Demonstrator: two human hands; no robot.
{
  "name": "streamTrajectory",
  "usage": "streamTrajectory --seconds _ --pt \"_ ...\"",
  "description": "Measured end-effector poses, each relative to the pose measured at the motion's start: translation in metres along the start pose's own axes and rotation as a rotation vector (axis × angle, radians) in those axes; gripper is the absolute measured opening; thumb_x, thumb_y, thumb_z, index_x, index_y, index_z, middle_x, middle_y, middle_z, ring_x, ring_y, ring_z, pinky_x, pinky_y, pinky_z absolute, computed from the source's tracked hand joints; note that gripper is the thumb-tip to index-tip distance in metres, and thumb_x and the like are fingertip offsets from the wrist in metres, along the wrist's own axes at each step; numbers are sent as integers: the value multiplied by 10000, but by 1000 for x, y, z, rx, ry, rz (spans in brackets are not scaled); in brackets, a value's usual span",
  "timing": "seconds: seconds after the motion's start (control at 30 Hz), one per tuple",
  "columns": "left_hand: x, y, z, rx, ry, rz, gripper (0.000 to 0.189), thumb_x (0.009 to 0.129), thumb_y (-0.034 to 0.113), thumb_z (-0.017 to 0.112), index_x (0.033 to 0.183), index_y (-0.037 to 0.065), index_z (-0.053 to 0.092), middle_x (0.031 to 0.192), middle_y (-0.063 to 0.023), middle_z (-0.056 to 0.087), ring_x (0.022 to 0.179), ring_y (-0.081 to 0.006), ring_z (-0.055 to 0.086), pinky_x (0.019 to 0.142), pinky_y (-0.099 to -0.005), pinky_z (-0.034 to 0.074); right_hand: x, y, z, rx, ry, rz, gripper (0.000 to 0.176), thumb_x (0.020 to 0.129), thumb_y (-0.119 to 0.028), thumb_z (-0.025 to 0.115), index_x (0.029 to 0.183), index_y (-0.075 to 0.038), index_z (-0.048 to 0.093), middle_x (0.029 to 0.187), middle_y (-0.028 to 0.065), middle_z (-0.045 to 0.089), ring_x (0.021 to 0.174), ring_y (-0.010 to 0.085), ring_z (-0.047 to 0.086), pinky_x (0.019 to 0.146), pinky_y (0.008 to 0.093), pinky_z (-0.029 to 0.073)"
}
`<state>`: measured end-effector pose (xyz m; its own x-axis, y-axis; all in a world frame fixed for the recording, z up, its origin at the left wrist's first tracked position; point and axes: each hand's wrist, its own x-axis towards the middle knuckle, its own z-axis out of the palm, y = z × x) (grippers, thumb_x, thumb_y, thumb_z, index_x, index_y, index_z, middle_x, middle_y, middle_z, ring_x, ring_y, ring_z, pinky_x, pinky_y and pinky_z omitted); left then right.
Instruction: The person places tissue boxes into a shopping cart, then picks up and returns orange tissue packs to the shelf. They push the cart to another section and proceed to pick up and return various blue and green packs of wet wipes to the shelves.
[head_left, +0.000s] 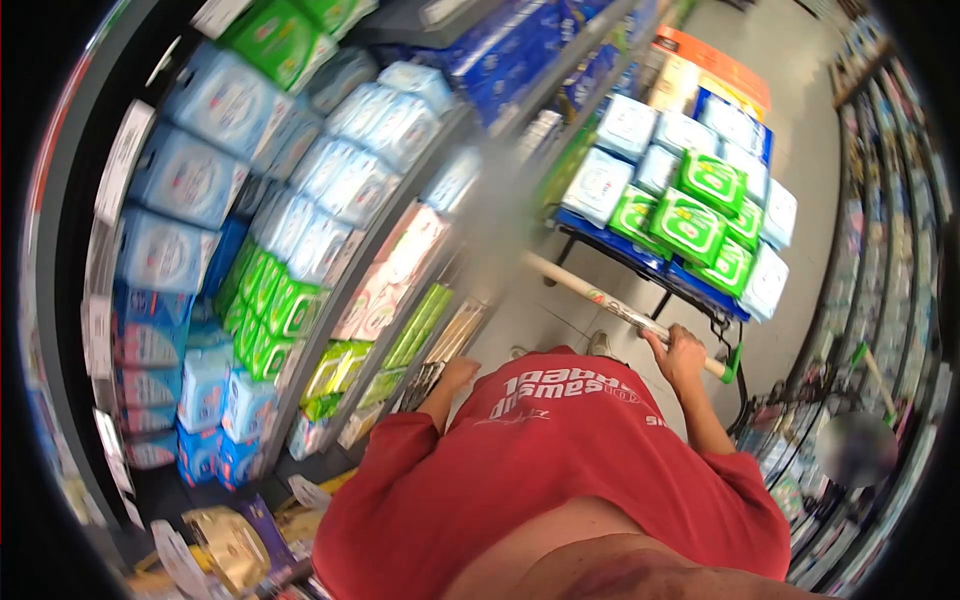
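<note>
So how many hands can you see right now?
2. The right hand holds the cart handle; the left hand sits low beside the shelves. No other hands show.

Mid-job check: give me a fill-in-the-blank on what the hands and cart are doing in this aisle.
1. The right hand grips the long ____ of the cart.
2. The packs stacked on the cart are pale blue or ____.
3. The left hand is beside the stocked ____.
4. The person's shirt is ____.
Missing words: handle; green; shelves; red.
</note>
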<state>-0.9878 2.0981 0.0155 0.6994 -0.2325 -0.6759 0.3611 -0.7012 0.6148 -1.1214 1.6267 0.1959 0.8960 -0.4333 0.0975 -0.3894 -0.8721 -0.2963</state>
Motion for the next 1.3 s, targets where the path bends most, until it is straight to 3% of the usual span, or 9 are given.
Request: streamTrajectory --seconds 0.1,0.2,0.27,0.37,0.53,0.6,0.77,1.13,1.3 --pt "7 32 -2 17 22 18 218 847 251 671 799 38 681 662 -54 633 533 -138 561 504 -311 458 -1 -3 5 -31 3 -8 563 847 -575 637 702 -37 554 641 171 604 603 385 602 567 463 459" --pt "23 24 -3 448 125 362 365 863 320 539 757 2 684 794 -208 667 776 -364 647 752 -479 493 -2 1 13 -26 33 -40 559 871 -552 625 681 -36 525 617 172 589 567 385 595 526 461 448" --pt "3 59 -9 553 125 153 345 865 314 544 913 9 700 958 -243 663 914 -385 635 835 -481 490 -2 0 15 -120 -13 -14 566 862 -574 622 657 -56 520 605 138 577 546 364 592 505 457 450" --pt "19 69 8 238 364 328 390 821 186 607 1177 26 607 1175 -245 595 1096 -407 561 942 -483 455 -4 -1 19 -136 0 -45 585 871 -594 592 655 -56 520 606 131 578 539 358 591 500 454 447" --pt "-30 251 6 241 640 877 521 763 64 610 1277 51 524 1352 -179 468 1246 -356 466 1043 -470 402 -2 -13 15 -208 -73 75 618 872 -661 528 676 -76 557 580 109 574 531 349 596 480 448 434" --pt "-19 281 13 357 565 1035 532 745 51 606 1273 48 547 1381 -156 471 1340 -334 395 1097 -482 343 0 -17 14 -224 -55 78 637 860 -688 519 678 -80 564 574 105 583 541 343 607 478 446 436" --pt "-6 284 19 721 343 958 612 720 60 620 1326 97 542 1388 -117 488 1402 -290 321 1207 -525 113 1 -14 18 -212 -102 104 691 849 -729 490 657 -68 554 591 109 613 549 348 617 500 464 447" --pt "2 254 18 577 426 1066 562 710 64 595 1272 92 594 1321 -110 538 1380 -294 357 1194 -519 148 -11 -32 14 -177 -175 206 760 821 -795 430 752 -57 598 689 151 652 667 401 630 594 503 448" --pt "-16 252 -2 456 491 1133 519 680 28 602 1195 84 633 1230 -109 591 1324 -300 428 1129 -505 261 -25 -46 14 -218 -100 180 590 848 -618 616 741 -37 616 633 163 613 584 364 606 540 458 448"
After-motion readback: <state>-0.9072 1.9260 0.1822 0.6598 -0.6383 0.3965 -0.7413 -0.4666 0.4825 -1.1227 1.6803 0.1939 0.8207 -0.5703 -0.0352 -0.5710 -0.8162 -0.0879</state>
